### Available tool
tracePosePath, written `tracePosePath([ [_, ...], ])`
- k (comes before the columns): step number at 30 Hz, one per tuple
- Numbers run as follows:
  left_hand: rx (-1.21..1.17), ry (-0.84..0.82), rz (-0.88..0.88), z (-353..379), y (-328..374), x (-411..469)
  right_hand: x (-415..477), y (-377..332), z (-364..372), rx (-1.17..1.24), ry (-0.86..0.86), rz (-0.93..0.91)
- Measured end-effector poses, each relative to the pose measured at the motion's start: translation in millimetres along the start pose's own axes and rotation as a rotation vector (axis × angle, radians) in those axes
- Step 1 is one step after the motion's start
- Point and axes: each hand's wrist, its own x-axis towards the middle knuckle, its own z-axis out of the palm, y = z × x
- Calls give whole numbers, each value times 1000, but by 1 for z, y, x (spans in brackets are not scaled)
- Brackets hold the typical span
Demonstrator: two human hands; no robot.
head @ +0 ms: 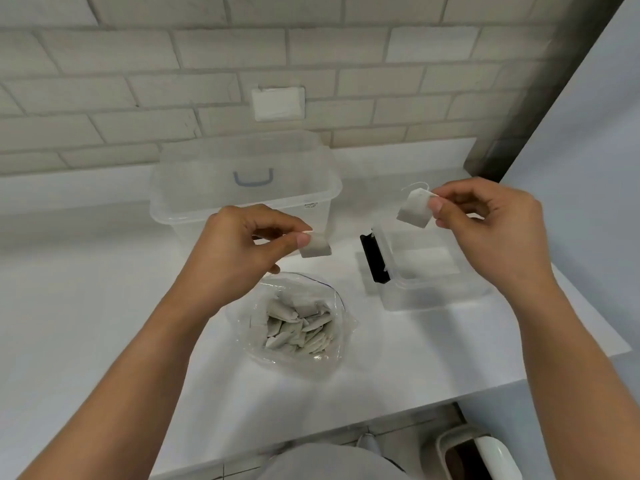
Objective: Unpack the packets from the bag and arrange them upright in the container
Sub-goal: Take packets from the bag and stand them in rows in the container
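Packets (298, 327) lying heaped in the open bag (249, 327) on the tabletop (104, 306). Pinching one packet (317, 250) in the left grip (239, 247) above the bag's far rim; pinching another packet (414, 210) in the right grip (495, 223) above the container's (433, 297) far rim, grips well apart.

No legible text; label (310, 205) on clear box (207, 188) blurred

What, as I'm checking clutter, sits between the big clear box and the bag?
Head view: only the left hand, pinching a packet, above bare counter.
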Motion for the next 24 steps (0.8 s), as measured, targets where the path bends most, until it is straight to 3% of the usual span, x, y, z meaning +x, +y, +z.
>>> tracePosePath([
  [5, 99, -49, 92, 40, 22, 44, 40, 62, -1, -204, -197, 116],
  [14, 228, -71, 111, 108, 31, 94, 73, 128, 48, -196, -743, 353],
  [19, 217, -78, 16, 128, 21, 98, 84, 145, 76, -243, -857, 347],
  [24, 221, -82, -78, 139, 13, 97, 87, 155, 87, -304, -828, 297],
])
